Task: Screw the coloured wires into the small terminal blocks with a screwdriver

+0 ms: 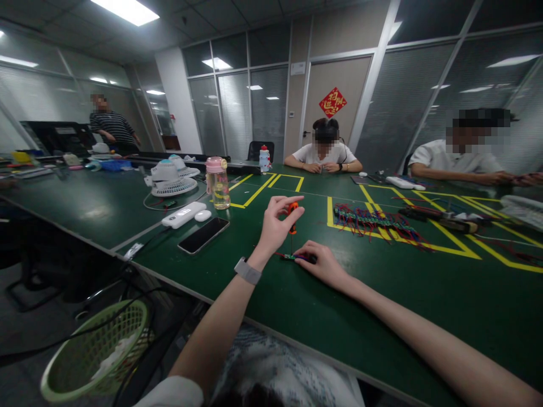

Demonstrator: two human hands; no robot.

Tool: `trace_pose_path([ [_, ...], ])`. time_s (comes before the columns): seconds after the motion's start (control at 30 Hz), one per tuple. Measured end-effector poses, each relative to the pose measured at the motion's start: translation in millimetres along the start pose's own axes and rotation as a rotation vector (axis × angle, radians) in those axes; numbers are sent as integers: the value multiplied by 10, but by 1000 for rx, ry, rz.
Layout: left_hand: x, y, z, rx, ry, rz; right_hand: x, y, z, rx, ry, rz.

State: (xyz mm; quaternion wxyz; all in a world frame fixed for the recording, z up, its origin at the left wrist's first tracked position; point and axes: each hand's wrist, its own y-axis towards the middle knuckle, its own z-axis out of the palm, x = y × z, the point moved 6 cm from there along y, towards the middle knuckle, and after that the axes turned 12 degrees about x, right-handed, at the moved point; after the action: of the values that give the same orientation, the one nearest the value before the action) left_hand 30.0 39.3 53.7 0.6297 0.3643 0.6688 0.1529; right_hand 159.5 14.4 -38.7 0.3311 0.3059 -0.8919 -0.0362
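In the head view, the left hand [278,221], at the middle of the frame, has its grip closed around an orange screwdriver [293,211], whose long axis stands near upright, shaft pointing down. Straight below it in the frame, a small green circuit board [289,257] lies on the tabletop [297,311], its long axis running roughly left to right. The right hand [323,264] is nearer, fingertips at the board's right end; whether that grip pinches or merely presses is too small to tell.
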Motion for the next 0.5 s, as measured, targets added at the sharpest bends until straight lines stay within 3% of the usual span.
trace_pose_path([
  [0.17, 58, 15, 92, 126, -219, -50, 5, 1, -2, 2, -9, 1],
  [0.37, 29, 12, 37, 47, -27, -9, 9, 3, -3, -1, -9, -9],
  [0.5, 48, 13, 70, 100, -142, -29, 21, 2, -5, -2, -12, -6],
])
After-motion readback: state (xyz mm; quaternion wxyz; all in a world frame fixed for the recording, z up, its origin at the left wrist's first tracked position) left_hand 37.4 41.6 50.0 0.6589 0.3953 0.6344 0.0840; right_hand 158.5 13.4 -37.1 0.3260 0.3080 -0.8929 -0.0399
